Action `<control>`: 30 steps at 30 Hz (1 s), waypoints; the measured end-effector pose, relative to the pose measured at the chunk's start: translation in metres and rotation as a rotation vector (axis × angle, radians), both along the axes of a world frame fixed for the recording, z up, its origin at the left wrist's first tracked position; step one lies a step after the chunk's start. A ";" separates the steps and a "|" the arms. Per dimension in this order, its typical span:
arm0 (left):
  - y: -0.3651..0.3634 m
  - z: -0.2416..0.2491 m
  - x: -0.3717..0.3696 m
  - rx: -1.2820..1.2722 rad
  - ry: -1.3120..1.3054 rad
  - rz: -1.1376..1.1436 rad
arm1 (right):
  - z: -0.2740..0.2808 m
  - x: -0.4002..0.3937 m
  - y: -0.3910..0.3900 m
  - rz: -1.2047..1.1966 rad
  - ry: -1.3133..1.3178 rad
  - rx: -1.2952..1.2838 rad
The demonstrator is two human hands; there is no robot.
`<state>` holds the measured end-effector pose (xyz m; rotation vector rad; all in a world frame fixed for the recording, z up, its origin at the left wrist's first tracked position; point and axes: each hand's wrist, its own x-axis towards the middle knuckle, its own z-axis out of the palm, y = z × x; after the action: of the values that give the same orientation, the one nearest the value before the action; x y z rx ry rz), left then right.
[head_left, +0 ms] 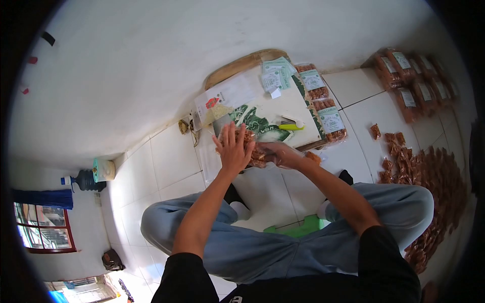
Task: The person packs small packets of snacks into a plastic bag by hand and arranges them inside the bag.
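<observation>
A clear plastic bag of small brown snack packets point(258, 160) lies at the near edge of a low table point(262, 103) with a white and green top. My left hand point(235, 153) rests on the bag's left part, palm down and fingers spread. At the other end, my right hand point(284, 154) is closed round the plastic, some of its fingers hidden by the bag. Beyond it on the tabletop lies a bright green-handled tool point(291, 127), near a small white item. Clear plastic bags point(214, 103) with a red print lie at the table's left.
Green-and-white printed labels point(278, 76) lie at the table's far side. Two filled, labelled packs point(331, 121) line its right edge. More packs point(417, 83) are stacked by the wall, and a large heap of loose packets point(429, 182) covers the floor at right. A green stool point(303, 227) shows between my legs.
</observation>
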<state>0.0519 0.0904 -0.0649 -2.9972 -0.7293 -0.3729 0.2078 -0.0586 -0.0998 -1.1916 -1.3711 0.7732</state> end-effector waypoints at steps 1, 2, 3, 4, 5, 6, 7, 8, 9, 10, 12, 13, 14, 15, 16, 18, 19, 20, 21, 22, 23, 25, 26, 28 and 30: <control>-0.007 0.002 0.000 0.074 -0.002 0.097 | -0.003 0.001 -0.001 -0.007 0.003 -0.003; -0.011 0.002 0.002 0.023 0.000 0.180 | -0.007 0.002 -0.001 -0.047 -0.147 0.043; -0.017 0.003 0.004 0.024 0.004 0.178 | -0.008 0.002 0.001 -0.084 -0.298 0.091; -0.025 0.005 0.004 -0.049 -0.012 0.302 | 0.002 0.003 0.002 -0.084 -0.292 0.092; -0.032 0.007 0.005 -0.123 -0.031 0.428 | 0.014 0.006 0.001 0.003 -0.230 -0.103; -0.035 0.003 0.006 -0.122 -0.029 0.432 | 0.021 0.007 0.002 0.089 -0.167 -0.299; -0.039 -0.002 0.006 -0.256 -0.042 0.518 | 0.017 0.004 0.003 0.094 -0.164 -0.300; -0.040 -0.005 0.006 -0.391 -0.059 0.603 | 0.014 0.002 0.004 0.045 -0.198 -0.267; -0.039 -0.009 0.004 -0.393 -0.057 0.606 | 0.012 0.000 0.003 -0.004 -0.231 -0.234; -0.038 -0.013 0.003 -0.409 -0.112 0.568 | 0.011 -0.001 0.002 -0.004 -0.231 -0.237; -0.038 -0.016 0.001 -0.429 -0.163 0.531 | 0.010 -0.004 -0.002 -0.125 -0.280 -0.142; -0.039 -0.014 0.000 -0.439 -0.161 0.523 | 0.012 -0.005 -0.002 -0.123 -0.278 -0.144; -0.039 -0.013 0.000 -0.448 -0.160 0.515 | 0.013 -0.004 -0.002 -0.107 -0.287 -0.187; -0.039 -0.013 -0.001 -0.447 -0.159 0.518 | 0.015 -0.004 -0.002 -0.091 -0.296 -0.229; -0.038 -0.013 -0.002 -0.454 -0.160 0.509 | 0.017 -0.005 -0.003 -0.090 -0.295 -0.229; -0.038 -0.013 -0.002 -0.460 -0.160 0.500 | 0.017 -0.006 -0.005 -0.096 -0.256 -0.169; -0.038 -0.012 -0.001 -0.465 -0.151 0.502 | 0.011 -0.007 -0.003 -0.095 -0.255 -0.169; -0.038 -0.011 -0.001 -0.469 -0.143 0.504 | 0.004 -0.008 -0.001 -0.095 -0.275 -0.160; -0.038 -0.012 0.000 -0.469 -0.141 0.506 | 0.003 -0.009 0.001 -0.095 -0.294 -0.152; -0.038 -0.012 0.000 -0.447 -0.141 0.504 | 0.002 -0.010 0.001 -0.093 -0.293 -0.151; -0.038 -0.012 0.000 -0.425 -0.141 0.501 | 0.002 -0.011 0.002 -0.110 -0.327 -0.201; -0.037 -0.016 -0.001 -0.414 -0.155 0.502 | 0.003 -0.011 0.004 -0.131 -0.360 -0.250; -0.037 -0.017 0.000 -0.404 -0.172 0.501 | 0.004 -0.010 0.006 -0.111 -0.384 -0.284; -0.037 -0.015 0.002 -0.413 -0.163 0.515 | 0.005 -0.008 0.005 -0.091 -0.408 -0.317; -0.037 -0.012 0.002 -0.422 -0.153 0.534 | 0.005 -0.006 -0.003 -0.093 -0.437 -0.140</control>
<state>0.0539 0.0532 -0.0773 -2.9656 -1.7634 -0.4667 0.2020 -0.0620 -0.0944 -1.5895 -1.6189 0.5688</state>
